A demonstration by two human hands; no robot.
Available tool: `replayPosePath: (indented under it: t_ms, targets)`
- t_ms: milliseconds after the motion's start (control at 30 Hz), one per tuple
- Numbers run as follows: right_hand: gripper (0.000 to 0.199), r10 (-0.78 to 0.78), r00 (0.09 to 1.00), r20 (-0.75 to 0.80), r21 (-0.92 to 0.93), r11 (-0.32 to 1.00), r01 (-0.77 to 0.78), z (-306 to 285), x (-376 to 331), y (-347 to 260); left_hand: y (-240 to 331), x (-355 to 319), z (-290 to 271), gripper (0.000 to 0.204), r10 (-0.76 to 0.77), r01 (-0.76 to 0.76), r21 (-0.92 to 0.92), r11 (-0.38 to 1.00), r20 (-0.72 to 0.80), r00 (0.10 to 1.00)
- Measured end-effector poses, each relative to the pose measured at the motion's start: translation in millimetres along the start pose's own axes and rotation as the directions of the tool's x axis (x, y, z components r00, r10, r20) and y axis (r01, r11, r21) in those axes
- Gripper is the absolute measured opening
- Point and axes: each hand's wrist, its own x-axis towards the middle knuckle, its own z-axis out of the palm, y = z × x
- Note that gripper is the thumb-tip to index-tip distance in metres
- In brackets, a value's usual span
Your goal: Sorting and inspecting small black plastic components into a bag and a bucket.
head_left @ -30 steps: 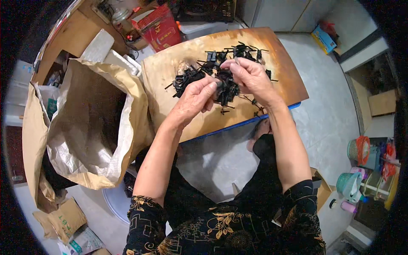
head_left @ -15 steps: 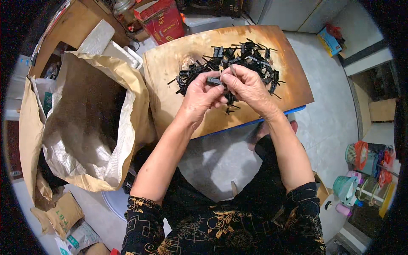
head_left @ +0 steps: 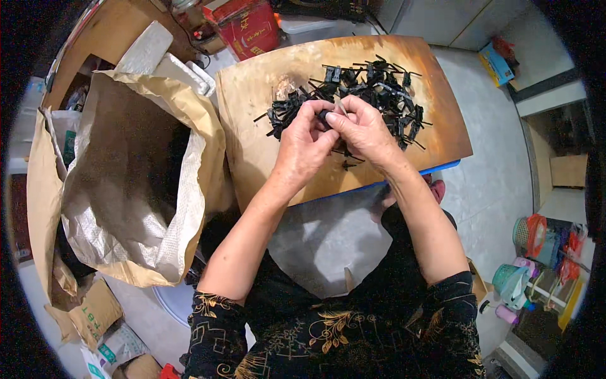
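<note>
My left hand (head_left: 307, 136) is closed round a small black plastic part (head_left: 324, 117), mostly hidden by the fingers. My right hand (head_left: 362, 129) presses up against it, fingers pinched together. A thin pale, blade-like piece (head_left: 340, 106) sticks up from between the right fingers; its lower end is covered. Both hands hover over the near side of a pile of black plastic parts (head_left: 379, 91), many with thin stick-like arms, heaped on a worn wooden board (head_left: 252, 82).
A large brown paper sack (head_left: 211, 148) with a pale woven lining gapes at the left of the board. Behind stand white foam pieces (head_left: 146, 47) and a red box (head_left: 243, 28). Baskets (head_left: 505, 278) and bags sit at the far right, a blue box (head_left: 495, 65) at the back right.
The black part has turned and sunk deeper into my left fingers, where earlier its flat face showed. My hands have drawn closer together. The whole view has shifted slightly.
</note>
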Motion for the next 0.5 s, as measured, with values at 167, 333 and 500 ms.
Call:
replayPosePath:
  t_ms: [167,333,500]
  targets:
    - [0.014,0.055,0.998,0.027,0.062,0.996,-0.057,3.2,3.2,1.0,-1.5,1.4,-4.8,0.03,-0.007,0.003,0.131,0.991,0.032,0.999]
    - [0.02,0.089,0.995,0.036,0.044,0.995,-0.091,-0.1,4.0,-4.1,10.1,5.2,-7.3,0.031,-0.156,0.164,-0.224,0.961,0.052,0.986]
    - [0.03,-0.01,0.998,0.065,-0.053,0.999,0.013,-3.4,4.4,-1.0,12.3,8.3,-10.1,0.034,-0.157,0.169,-0.299,0.939,0.064,0.986]
